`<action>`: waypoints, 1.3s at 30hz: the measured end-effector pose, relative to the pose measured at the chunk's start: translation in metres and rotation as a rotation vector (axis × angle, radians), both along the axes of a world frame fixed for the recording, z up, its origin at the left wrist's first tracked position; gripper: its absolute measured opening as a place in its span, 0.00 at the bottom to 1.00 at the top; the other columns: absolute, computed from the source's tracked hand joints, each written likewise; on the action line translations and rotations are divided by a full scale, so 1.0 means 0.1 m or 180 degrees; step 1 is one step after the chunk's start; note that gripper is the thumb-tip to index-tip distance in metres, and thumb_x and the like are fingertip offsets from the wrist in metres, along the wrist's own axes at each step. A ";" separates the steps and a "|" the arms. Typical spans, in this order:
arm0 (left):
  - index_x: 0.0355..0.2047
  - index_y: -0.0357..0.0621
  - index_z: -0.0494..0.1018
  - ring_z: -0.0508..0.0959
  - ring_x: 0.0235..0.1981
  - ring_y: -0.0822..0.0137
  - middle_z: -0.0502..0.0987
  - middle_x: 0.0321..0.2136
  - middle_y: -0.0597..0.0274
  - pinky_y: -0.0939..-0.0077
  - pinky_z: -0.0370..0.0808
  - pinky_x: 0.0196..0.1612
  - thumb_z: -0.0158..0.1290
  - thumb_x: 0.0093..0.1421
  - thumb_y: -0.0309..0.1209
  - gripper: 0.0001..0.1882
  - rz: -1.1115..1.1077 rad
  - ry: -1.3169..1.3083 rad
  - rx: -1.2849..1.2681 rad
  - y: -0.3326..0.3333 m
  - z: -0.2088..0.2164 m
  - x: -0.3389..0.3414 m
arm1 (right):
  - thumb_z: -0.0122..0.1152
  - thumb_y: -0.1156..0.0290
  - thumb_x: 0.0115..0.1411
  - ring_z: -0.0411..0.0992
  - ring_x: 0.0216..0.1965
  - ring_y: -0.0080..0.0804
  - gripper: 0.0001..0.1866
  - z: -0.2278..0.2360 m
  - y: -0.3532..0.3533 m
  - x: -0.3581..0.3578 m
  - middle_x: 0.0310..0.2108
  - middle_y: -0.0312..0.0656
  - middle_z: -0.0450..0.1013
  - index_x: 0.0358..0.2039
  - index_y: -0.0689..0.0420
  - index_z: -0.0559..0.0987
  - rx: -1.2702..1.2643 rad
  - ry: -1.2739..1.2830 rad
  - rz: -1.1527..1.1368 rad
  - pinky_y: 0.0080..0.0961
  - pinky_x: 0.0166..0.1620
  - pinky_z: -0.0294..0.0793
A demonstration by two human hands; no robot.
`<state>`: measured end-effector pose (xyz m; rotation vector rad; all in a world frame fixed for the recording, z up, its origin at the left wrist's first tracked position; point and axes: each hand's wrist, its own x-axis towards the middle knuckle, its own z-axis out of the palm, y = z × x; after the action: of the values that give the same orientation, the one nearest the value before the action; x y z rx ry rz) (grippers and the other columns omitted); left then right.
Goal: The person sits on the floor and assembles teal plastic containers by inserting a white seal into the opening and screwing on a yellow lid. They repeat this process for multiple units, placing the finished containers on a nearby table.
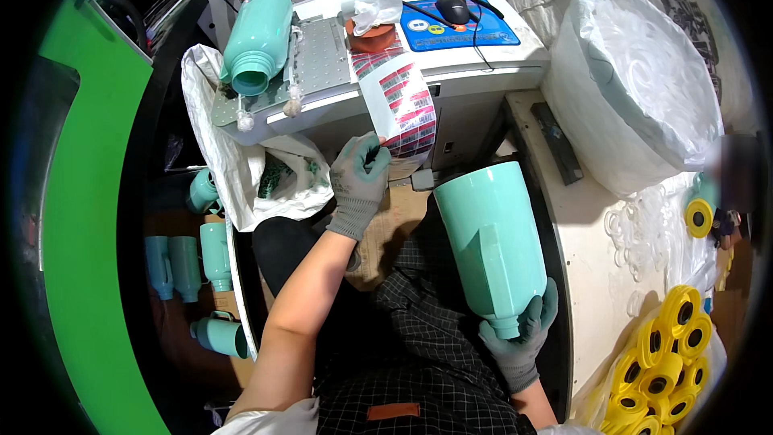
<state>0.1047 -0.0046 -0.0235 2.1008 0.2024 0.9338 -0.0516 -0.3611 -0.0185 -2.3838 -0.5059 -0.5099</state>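
Closest to the camera, dark checked apron (411,338) across the lap. At near right, yellow ringed parts (659,387) heaped in a clear bag. Just beyond, on the right, right hand (519,346) gripping from the near end, wrapped round the neck and shoulder of the pale green bottle (491,234). Held above the right side of the lap, short of the bench; whether resting on the leg, cannot tell.

Key relation: pale green bottle to the right of the left hand (360,171) and well apart from it, broad base roughly level with that hand, body stretching nearer. Right hand much the nearer one, on the neck. Long axis running near to far, neck pointing near and slightly right, base far and slightly left, moulded handle toward the camera.

Low at left, more green bottles (186,268). Farther out, left hand with fingers curled, tips at the near left edge of the label strip (411,117); pinching or merely touching, cannot tell. Hanging over the near edge of the bench (531,44), that strip. Beyond it to the left, second bottle (262,28) on a perforated plate (322,64), neck pointing near and slightly left.
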 end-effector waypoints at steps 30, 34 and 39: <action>0.46 0.42 0.73 0.75 0.34 0.77 0.76 0.32 0.66 0.75 0.78 0.41 0.74 0.52 0.34 0.26 -0.0061 0.1675 -0.0898 0.05 0.11 -1.01 | 0.81 0.52 0.47 0.59 0.68 0.66 0.55 -0.02 -0.12 -0.02 0.71 0.62 0.52 0.74 0.36 0.60 0.0118 -0.0064 0.0116 0.56 0.64 0.68; 0.61 0.43 0.66 0.70 0.60 0.44 0.70 0.58 0.48 0.49 0.70 0.61 0.68 0.51 0.36 0.39 0.1328 0.0174 0.2062 1.07 0.71 -0.64 | 0.75 0.55 0.53 0.57 0.71 0.63 0.52 0.26 -0.05 0.35 0.73 0.62 0.51 0.74 0.48 0.58 0.0163 -0.0437 0.0237 0.55 0.67 0.66; 0.61 0.45 0.66 0.66 0.64 0.42 0.68 0.63 0.53 0.44 0.67 0.65 0.66 0.50 0.34 0.37 0.0977 0.0089 0.4502 2.33 1.11 0.03 | 0.77 0.53 0.46 0.60 0.69 0.65 0.53 0.63 0.57 1.07 0.71 0.64 0.54 0.72 0.46 0.64 0.0066 -0.1119 0.0547 0.55 0.66 0.67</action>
<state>0.1072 0.2288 0.0871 3.4207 -0.2226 1.4603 0.0551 -0.3037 0.0447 -2.2122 -0.8471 -0.8558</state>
